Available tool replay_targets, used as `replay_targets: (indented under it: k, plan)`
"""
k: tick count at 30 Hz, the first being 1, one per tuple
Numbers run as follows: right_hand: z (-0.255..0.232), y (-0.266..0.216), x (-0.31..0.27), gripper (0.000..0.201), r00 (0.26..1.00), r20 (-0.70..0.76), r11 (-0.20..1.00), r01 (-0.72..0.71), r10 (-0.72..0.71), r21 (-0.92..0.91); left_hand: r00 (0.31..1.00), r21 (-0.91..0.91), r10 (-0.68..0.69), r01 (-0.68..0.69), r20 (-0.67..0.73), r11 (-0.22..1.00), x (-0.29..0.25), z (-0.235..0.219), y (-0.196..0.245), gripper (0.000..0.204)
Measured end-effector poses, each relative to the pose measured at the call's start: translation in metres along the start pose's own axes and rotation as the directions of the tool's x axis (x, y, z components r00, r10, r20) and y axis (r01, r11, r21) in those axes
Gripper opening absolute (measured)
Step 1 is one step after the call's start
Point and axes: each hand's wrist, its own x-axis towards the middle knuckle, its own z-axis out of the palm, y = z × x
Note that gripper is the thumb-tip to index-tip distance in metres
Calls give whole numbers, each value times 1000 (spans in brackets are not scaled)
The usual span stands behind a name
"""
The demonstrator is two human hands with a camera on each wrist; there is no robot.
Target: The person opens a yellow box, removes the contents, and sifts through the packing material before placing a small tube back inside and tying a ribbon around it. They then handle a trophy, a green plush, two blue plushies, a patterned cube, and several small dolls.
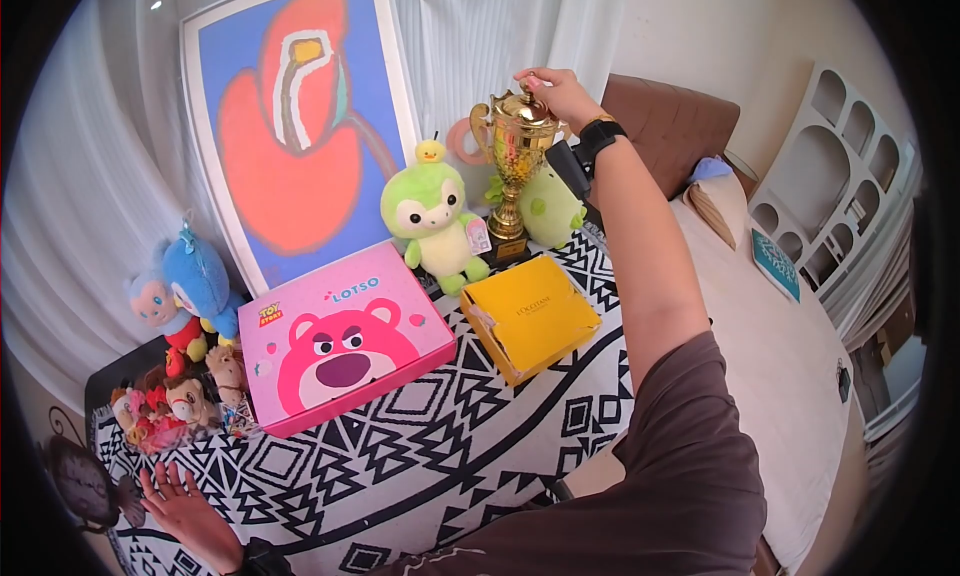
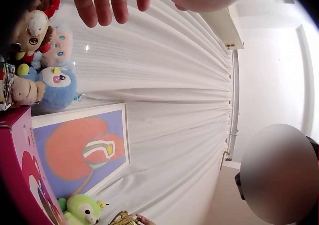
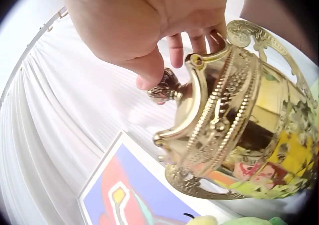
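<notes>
A gold trophy cup (image 1: 520,134) with two curled handles stands upright at the back right of the table, on a dark base. My right hand (image 1: 565,96) is at its top, thumb and fingers pinching the knob (image 3: 163,89) of the lid. In the right wrist view the lid (image 3: 187,108) sits on the cup's mouth. My left hand (image 1: 195,519) is held palm up with fingers spread, near the front left of the table, and holds nothing. Beside the trophy sit a green plush toy (image 1: 432,216) with a small yellow chick on its head and another green plush (image 1: 552,211).
A pink Lotso box (image 1: 345,341) and a yellow box (image 1: 530,316) lie on the black-and-white patterned cloth (image 1: 400,476). Plush toys (image 1: 195,286) crowd the left end. Behind leans a framed picture (image 1: 290,126) against white curtains; a bed (image 1: 770,376) is at right.
</notes>
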Motion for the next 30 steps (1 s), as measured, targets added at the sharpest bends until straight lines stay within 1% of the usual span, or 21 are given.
replay_targets:
  k: [1,3,4,5,6,7,9,10,11,12,13,15,16,18,19,21,25,27,30]
  plan:
    - [1,0,1,26,1000,0,1000,0,0,1,1000,-2,-5,5,5,1000,0,0,0,51]
    - [4,0,3,26,998,-56,981,-31,42,192,1000,-3,-15,15,-6,1000,1,0,0,51]
    - [5,-4,-1,26,997,-57,981,-30,42,193,999,-5,-27,27,-17,1000,2,0,0,51]
    - [6,-9,-6,27,995,-57,983,-67,78,171,1000,-4,-26,26,-16,1000,2,-1,0,51]
    - [6,-13,-9,29,992,-57,983,-104,114,148,1000,0,-19,19,-2,1000,3,-2,1,52]
    - [7,-11,-8,29,992,-58,983,-105,115,149,1000,5,-12,12,12,1000,3,-3,1,52]
    - [11,-3,-3,35,989,-97,967,-86,112,241,1000,12,-11,10,15,1000,3,-4,1,52]
    - [14,0,-2,35,989,-96,966,-87,113,242,1000,18,-10,10,18,1000,3,-6,1,52]
    - [18,4,0,37,977,-195,976,-47,89,213,1000,20,-10,10,18,1000,4,-8,0,52]
    - [20,7,1,39,955,-291,984,-10,63,179,999,-2,-40,40,1,999,6,-9,-2,54]
    - [21,9,2,39,955,-290,984,-11,64,179,997,-24,-69,69,-15,997,7,-12,-5,55]
    - [21,12,3,41,941,-332,980,4,63,198,997,-23,-80,79,-6,997,9,-17,-8,55]
    - [20,13,4,41,940,-334,981,2,65,196,996,-24,-90,90,3,996,9,-16,-9,56]
    - [18,13,4,38,963,-255,957,-10,87,289,997,-4,-79,80,9,997,9,-13,-10,53]
    - [17,11,3,38,963,-255,957,-11,88,289,998,15,-66,66,12,998,8,-12,-9,51]
    - [16,6,0,32,974,-210,946,-9,81,323,998,9,-68,67,19,998,10,-13,-10,51]
    - [13,0,-2,25,983,-167,958,-28,78,285,996,-18,-74,74,41,997,10,-14,-12,51]
    - [12,-3,-4,23,981,-130,958,-102,141,267,995,-37,-94,94,18,995,11,-15,-12,54]
    - [13,-4,-5,25,985,-122,955,-80,119,284,992,-62,-124,122,-24,991,10,-11,-10,57]
